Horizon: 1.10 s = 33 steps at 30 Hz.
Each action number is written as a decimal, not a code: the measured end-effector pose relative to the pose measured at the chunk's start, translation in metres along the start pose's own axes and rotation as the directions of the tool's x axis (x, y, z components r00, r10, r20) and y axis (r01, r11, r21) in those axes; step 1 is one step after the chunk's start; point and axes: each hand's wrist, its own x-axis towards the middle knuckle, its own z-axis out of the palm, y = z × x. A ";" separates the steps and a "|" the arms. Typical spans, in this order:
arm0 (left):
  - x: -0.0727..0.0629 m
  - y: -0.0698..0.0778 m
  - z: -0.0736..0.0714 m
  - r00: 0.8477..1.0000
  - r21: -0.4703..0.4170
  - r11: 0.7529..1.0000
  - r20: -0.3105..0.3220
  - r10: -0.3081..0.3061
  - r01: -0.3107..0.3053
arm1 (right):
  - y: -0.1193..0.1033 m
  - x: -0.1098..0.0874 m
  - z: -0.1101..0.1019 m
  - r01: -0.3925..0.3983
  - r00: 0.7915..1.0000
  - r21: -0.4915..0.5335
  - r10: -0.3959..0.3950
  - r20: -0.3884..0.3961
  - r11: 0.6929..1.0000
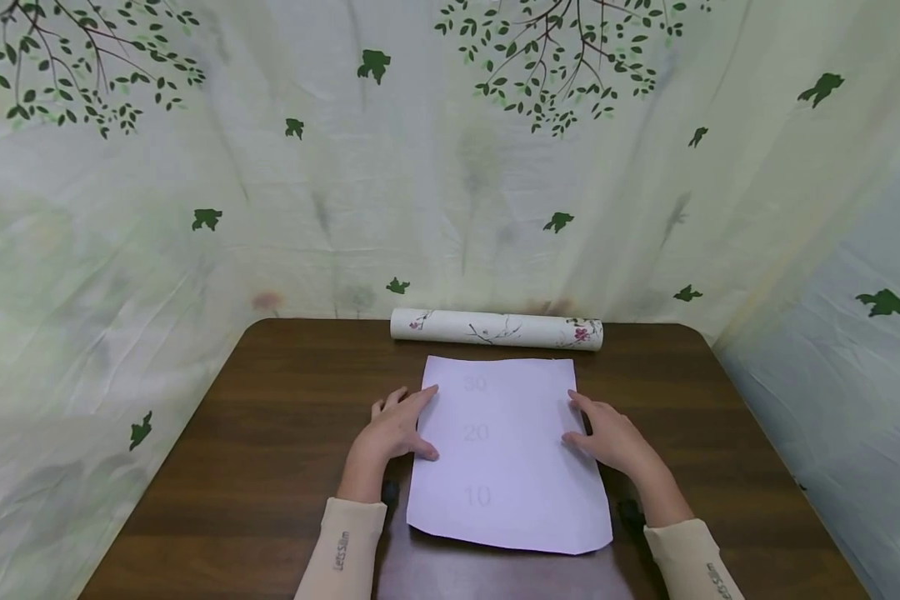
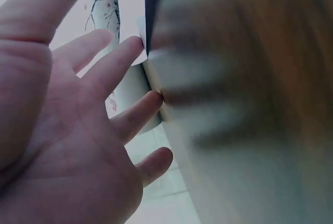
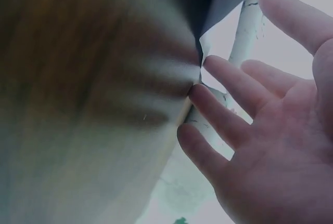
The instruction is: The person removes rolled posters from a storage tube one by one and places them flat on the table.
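A white sheet of paper point(image 1: 506, 467) with faint numbers 30, 20 and 10 lies on the brown wooden table, its near edge bowed slightly upward. At its left edge is my left hand point(image 1: 393, 429), thumb and index finger reaching over the sheet. My right hand point(image 1: 611, 433) is at the opposite edge in much the same way. In the left wrist view the left hand point(image 2: 78, 125) has its fingers spread, with fingertips near the tabletop and the paper's edge. The right wrist view shows the right hand point(image 3: 276, 115) with extended fingers, fingertips by the paper's edge.
Behind the paper, a white roll point(image 1: 495, 330) printed with branches and pink flowers lies across the back of the wooden table point(image 1: 270, 450). A pale curtain point(image 1: 450, 183) with green leaf prints hangs behind the table and along its sides.
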 end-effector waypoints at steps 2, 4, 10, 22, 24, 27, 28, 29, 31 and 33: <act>0.001 0.000 0.000 1.000 0.001 1.000 0.006 -0.003 0.003 | 0.000 0.001 0.000 0.001 1.000 -0.005 -0.001 0.007 1.000; 0.003 -0.001 -0.001 1.000 0.009 1.000 0.013 -0.003 0.003 | 0.001 0.001 0.001 0.010 1.000 -0.022 -0.009 0.017 1.000; 0.008 -0.005 -0.004 0.999 0.024 1.000 0.037 0.016 -0.017 | 0.004 0.004 0.005 0.037 0.999 -0.060 -0.035 0.040 0.997; 0.013 -0.006 -0.010 0.993 0.074 0.990 0.037 0.116 -0.118 | -0.002 0.013 0.001 0.060 0.998 -0.080 -0.059 0.018 0.995; 0.013 -0.003 -0.012 0.991 0.090 0.987 0.025 0.129 -0.131 | -0.004 0.016 -0.001 0.060 0.998 -0.086 -0.059 0.004 0.994; 0.013 0.003 -0.015 0.991 0.105 0.985 0.008 0.135 -0.135 | -0.007 0.020 -0.003 0.061 0.998 -0.113 -0.062 -0.012 0.992; 0.012 0.004 -0.016 0.990 0.112 0.984 0.001 0.138 -0.137 | -0.009 0.022 -0.003 0.060 0.998 -0.123 -0.063 -0.017 0.991; 0.012 0.007 -0.017 0.990 0.119 0.983 -0.006 0.141 -0.140 | -0.011 0.024 -0.004 0.059 0.998 -0.135 -0.063 -0.023 0.989; 0.012 0.011 -0.020 0.988 0.141 0.979 -0.023 0.150 -0.146 | -0.014 0.028 -0.006 0.053 0.997 -0.164 -0.060 -0.039 0.985; 0.013 0.015 -0.024 0.985 0.170 0.973 -0.052 0.165 -0.154 | -0.020 0.032 -0.009 0.048 0.996 -0.198 -0.061 -0.062 0.979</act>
